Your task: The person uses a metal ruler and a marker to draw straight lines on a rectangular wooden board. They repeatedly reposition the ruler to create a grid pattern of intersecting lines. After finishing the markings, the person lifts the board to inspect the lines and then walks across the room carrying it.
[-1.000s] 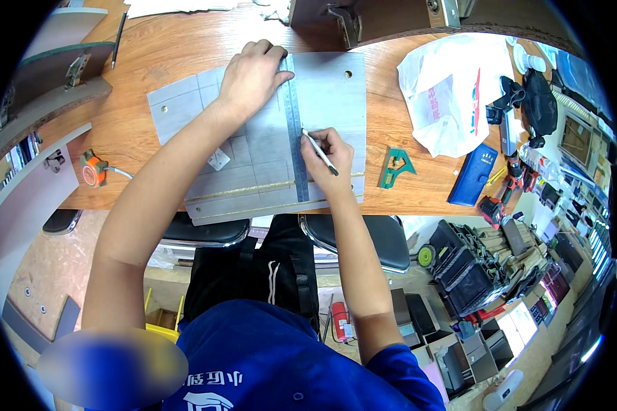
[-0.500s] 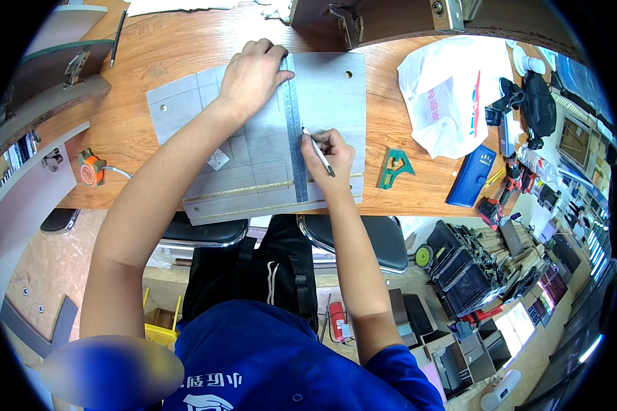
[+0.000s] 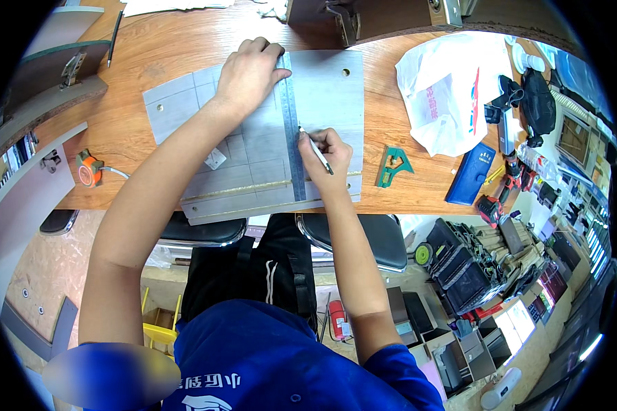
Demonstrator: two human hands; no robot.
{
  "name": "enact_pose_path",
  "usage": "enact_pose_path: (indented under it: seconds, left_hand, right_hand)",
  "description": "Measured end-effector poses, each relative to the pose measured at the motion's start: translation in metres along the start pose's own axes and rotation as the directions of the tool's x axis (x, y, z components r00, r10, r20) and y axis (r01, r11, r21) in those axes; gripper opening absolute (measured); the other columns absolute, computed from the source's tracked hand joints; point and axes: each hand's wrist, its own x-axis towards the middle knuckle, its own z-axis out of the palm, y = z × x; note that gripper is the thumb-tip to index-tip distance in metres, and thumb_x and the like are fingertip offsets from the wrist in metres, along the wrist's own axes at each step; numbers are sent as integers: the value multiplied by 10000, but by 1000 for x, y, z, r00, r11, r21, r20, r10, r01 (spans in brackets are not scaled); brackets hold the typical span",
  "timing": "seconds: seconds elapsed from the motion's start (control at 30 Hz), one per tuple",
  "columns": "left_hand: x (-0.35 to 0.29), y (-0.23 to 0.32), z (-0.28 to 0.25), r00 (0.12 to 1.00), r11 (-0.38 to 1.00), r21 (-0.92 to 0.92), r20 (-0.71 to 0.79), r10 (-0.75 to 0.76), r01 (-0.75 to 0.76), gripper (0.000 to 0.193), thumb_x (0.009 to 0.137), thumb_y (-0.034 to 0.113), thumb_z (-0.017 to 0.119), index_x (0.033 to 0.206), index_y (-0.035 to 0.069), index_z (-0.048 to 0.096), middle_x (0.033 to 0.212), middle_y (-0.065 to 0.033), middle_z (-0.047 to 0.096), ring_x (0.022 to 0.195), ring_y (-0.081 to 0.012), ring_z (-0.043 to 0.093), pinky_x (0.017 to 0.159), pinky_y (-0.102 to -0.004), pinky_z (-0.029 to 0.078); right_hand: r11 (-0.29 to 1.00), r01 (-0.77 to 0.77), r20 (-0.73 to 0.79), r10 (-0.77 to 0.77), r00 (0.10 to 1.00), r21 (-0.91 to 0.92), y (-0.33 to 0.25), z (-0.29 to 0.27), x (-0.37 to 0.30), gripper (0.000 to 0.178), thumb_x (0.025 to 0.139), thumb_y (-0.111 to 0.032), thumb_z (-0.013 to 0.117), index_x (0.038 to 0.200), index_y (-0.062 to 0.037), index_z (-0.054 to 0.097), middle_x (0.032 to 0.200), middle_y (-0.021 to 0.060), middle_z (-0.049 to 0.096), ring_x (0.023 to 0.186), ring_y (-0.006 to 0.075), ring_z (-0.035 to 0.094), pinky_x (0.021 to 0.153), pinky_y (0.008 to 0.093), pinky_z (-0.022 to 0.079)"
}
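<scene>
A grey panel with drawn grid lines and small holes lies on the wooden table. A long metal ruler runs across it from far to near. My left hand presses flat on the ruler's far part and the panel. My right hand holds a pencil with its tip against the ruler's right edge, about midway along it.
A green try square lies right of the panel, then a blue booklet and a white plastic bag. An orange tape measure sits at the left edge. Tools and cases crowd the right floor. Black stools stand below the table.
My right hand with the pencil has slid a little farther up along the ruler's edge. My left hand stays put.
</scene>
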Motion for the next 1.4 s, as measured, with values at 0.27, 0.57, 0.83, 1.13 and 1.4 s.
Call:
enact_pose_path:
  seconds: [0.27, 0.57, 0.83, 1.13, 1.4]
  left_hand:
    - [0, -1, 3, 999, 1000, -10, -43, 25, -25, 391, 853, 319, 789, 1084, 14, 707, 1088, -152, 684, 1090, -324, 642, 928, -443, 552]
    - [0, 0, 3, 998, 999, -18, -48, 30, -31, 391, 845, 318, 797, 1082, 21, 708, 1085, -151, 683, 1081, -325, 645, 925, -443, 554]
    - [0, 0, 1, 1000, 1000, 2, -16, 5, -5, 414, 875, 306, 777, 1161, 18, 694, 1128, -149, 686, 1082, -344, 654, 926, -453, 551]
    - [0, 1, 2, 1000, 999, 41, 6, -17, 16, 427, 890, 312, 771, 1185, 15, 686, 1148, -146, 681, 1081, -324, 664, 928, -442, 564]
    - [0, 1, 1, 1000, 1000, 23, 7, -14, 14, 427, 888, 316, 770, 1182, 17, 688, 1154, -147, 681, 1092, -338, 657, 939, -451, 555]
  right_hand:
    - [997, -43, -4, 43, 999, 60, -1, 0, -1, 207, 860, -81, 804, 762, 5, 643, 579, 38, 622, 516, 43, 544, 493, 235, 433]
    - [999, 36, 38, -36, 999, 21, 5, -4, -2, 190, 857, -67, 804, 785, 12, 647, 584, 42, 623, 518, 48, 549, 492, 235, 439]
    - [998, 28, 41, -30, 999, 50, 6, -2, -1, 180, 861, -62, 796, 781, 20, 658, 582, 46, 622, 519, 50, 549, 499, 230, 436]
    - [1000, 3, 49, -4, 999, 28, 4, -2, 0, 168, 861, -65, 794, 782, 16, 671, 593, 42, 642, 518, 49, 555, 502, 230, 442]
    - [998, -29, 54, 26, 998, 57, 4, -3, -1, 171, 864, -68, 794, 786, 22, 672, 583, 36, 630, 517, 43, 541, 498, 229, 430]
